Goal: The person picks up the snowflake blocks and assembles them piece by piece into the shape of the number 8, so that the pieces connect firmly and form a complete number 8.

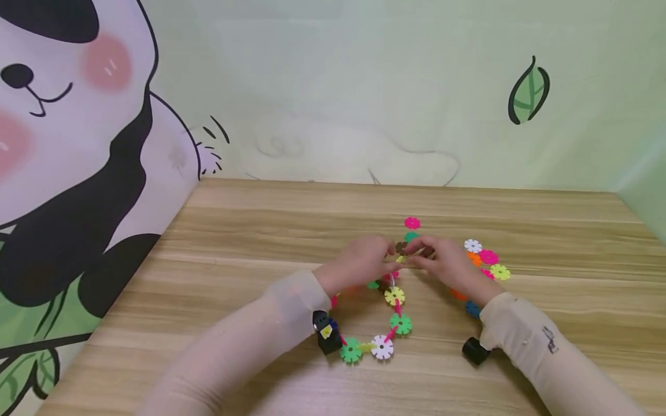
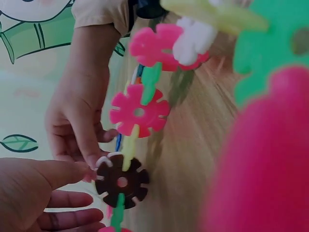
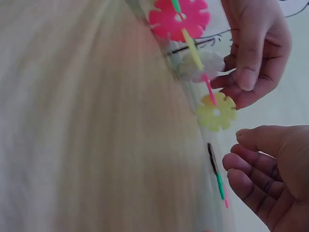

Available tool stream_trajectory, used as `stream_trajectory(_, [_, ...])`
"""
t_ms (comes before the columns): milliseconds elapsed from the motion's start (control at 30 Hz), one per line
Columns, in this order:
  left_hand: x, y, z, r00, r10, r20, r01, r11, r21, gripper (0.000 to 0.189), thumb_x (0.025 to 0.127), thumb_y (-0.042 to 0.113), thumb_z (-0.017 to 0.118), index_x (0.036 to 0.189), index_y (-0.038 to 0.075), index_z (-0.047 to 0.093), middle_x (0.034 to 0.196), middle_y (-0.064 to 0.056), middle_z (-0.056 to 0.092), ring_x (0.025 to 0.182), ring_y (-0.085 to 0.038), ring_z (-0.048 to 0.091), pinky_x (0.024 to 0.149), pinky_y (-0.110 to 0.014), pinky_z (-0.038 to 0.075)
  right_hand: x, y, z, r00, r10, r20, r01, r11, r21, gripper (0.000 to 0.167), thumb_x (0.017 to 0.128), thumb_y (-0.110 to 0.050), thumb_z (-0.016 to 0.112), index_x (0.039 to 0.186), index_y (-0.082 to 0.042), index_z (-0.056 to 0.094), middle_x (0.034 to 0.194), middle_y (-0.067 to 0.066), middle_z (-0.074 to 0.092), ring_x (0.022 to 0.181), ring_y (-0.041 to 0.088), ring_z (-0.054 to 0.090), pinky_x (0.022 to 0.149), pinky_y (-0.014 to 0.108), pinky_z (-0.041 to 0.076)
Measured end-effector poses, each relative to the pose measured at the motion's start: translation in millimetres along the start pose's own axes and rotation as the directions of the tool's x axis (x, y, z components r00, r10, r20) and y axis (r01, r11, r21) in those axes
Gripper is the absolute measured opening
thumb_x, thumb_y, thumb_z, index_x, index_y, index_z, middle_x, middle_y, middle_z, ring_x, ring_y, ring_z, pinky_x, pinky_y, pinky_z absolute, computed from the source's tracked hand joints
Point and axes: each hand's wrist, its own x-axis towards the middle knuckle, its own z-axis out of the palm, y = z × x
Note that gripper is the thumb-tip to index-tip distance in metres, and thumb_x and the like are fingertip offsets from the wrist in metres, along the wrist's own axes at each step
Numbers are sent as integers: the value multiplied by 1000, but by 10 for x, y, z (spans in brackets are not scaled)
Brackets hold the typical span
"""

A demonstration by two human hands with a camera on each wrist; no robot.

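Interlocking plastic snowflake discs make a looped chain on the table, including a white disc (image 1: 382, 347) and a green disc (image 1: 400, 324). My left hand (image 1: 366, 260) is at the chain's far end; in the right wrist view its curled fingers grip the edge of a yellow disc (image 3: 217, 112). My right hand (image 1: 447, 263) is just beside it, fingers relaxed. Its fingertips are close to a brown disc (image 3: 212, 158), seen edge-on and joined to green and pink ones. Another brown disc (image 2: 122, 181) of the chain partly hides the left fingertips in the left wrist view.
Right of the chain, partly behind the right forearm, lie more discs, among them a white disc (image 1: 472, 247), a yellow disc (image 1: 500, 272) and a blue disc (image 1: 472, 309). The wooden table (image 1: 234, 231) meets a wall (image 1: 338, 86) with panda and leaf drawings.
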Motion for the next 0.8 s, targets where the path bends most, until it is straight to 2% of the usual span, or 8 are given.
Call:
stream_trajectory(67, [39,2,30,1000,0,-18,0,1000,0,28,92,37,63,102,11,66,88,1,69,69,-8,54,61,-20,44,-4,16,-37,1000,23,-12,-23,1000,-8,18,92,-12,63,107,-3,65,104,15,69,88,24,65,66,28,55])
stream_trajectory(167, [85,6,80,999,-5,-38,5,1000,0,24,91,35,65,97,12,67,82,3,69,69,-8,55,60,-20,43,16,43,-72,999,38,-22,-38,999,-37,18,93,-11,62,107,-1,65,104,16,69,88,25,66,70,31,56])
stream_trajectory(367, [129,-25,174,997,0,-72,2,1000,29,18,90,33,66,91,15,69,77,6,69,68,-8,56,60,-20,42,158,74,-74,999,32,13,-31,994,-108,19,91,-15,65,105,-1,66,101,15,69,86,24,66,72,33,53])
stream_trajectory(600, [118,-84,219,996,35,-84,-30,998,53,16,92,28,64,98,14,70,85,4,72,76,-9,62,67,-21,47,355,62,-6,998,7,63,4,986,-169,23,89,-13,66,108,-1,67,92,12,70,85,23,63,79,39,50])
stream_trajectory(800, [114,-91,236,994,32,-104,-34,999,-16,23,94,33,61,105,14,70,82,5,72,71,-6,59,64,-19,44,430,60,10,996,10,87,7,981,-193,20,88,-12,68,104,-1,66,93,15,71,87,26,65,82,43,52])
